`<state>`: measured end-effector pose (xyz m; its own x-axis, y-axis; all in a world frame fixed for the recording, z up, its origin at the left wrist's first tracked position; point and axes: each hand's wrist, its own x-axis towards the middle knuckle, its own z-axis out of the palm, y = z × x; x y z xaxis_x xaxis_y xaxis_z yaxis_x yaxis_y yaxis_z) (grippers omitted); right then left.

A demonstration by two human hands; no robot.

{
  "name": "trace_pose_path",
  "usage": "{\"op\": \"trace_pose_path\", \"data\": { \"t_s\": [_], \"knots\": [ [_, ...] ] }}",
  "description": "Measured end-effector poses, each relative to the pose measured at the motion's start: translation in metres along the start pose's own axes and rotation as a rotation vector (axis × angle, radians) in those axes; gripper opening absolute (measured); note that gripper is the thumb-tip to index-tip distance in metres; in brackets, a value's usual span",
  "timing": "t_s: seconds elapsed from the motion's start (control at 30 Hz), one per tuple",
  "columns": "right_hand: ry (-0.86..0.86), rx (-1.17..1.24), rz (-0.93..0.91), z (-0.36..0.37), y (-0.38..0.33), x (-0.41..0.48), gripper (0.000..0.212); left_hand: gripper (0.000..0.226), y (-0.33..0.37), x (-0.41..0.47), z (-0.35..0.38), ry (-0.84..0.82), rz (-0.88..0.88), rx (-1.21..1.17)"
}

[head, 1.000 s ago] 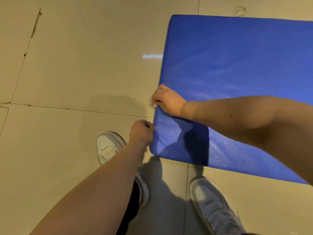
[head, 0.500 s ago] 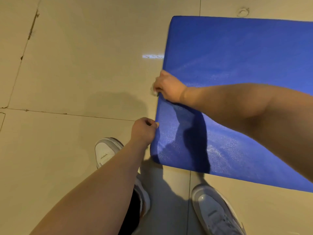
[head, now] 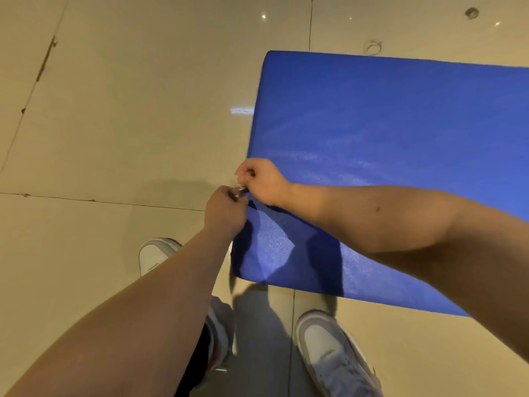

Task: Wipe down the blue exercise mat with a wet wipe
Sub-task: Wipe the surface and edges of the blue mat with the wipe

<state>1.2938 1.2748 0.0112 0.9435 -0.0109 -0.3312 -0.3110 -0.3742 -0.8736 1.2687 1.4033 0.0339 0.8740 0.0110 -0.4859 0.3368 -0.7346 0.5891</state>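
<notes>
While both hands meet at the near left edge of the mat (head: pixel 386 124), which lies flat on the floor (head: pixel 114 110), I see the left hand (head: pixel 226 210) and right hand (head: pixel 262 181) curled, pinching a small white wipe (head: pixel 242 190) between them. I'd open it to a fresh face, then press it flat and make long overlapping strokes; bunched up, it would clean little.

Blue mat (head: pixel 386 133) flat (white wipe (head: pixel 242 190) at edge)
</notes>
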Motion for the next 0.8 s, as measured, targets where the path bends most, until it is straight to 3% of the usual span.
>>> {"op": "trace_pose_path", "data": {
  "t_s": [0.13,0.27,0.47,0.6,0.63,0.73,0.8],
  "knots": [
    [0.151,0.170,0.103,-0.029,-0.017,-0.036,0.007,0.022,0.025,-0.026,0.000,0.019,0.033,-0.186],
    [0.289,0.251,0.094,-0.054,-0.026,-0.081,0.011,0.029,0.058,-0.062,0.000,0.014,0.114,-0.253],
    [0.233,0.405,0.162,-0.091,-0.055,-0.153,0.004,0.034,0.100,-0.132,-0.019,0.053,0.227,-0.149],
    [0.120,0.553,0.210,-0.122,-0.094,-0.201,0.037,0.024,0.132,-0.178,-0.040,0.078,0.289,-0.157],
    [0.095,0.568,0.187,-0.131,-0.104,-0.213,0.037,0.023,0.142,-0.188,-0.045,0.082,0.303,-0.153],
    [0.080,0.549,0.111,-0.157,-0.130,-0.243,0.060,0.030,0.171,-0.215,-0.058,0.078,0.344,-0.150],
    [0.103,0.486,0.071,-0.172,-0.144,-0.256,0.060,0.036,0.186,-0.231,-0.065,0.062,0.366,-0.155]
  ]
}}
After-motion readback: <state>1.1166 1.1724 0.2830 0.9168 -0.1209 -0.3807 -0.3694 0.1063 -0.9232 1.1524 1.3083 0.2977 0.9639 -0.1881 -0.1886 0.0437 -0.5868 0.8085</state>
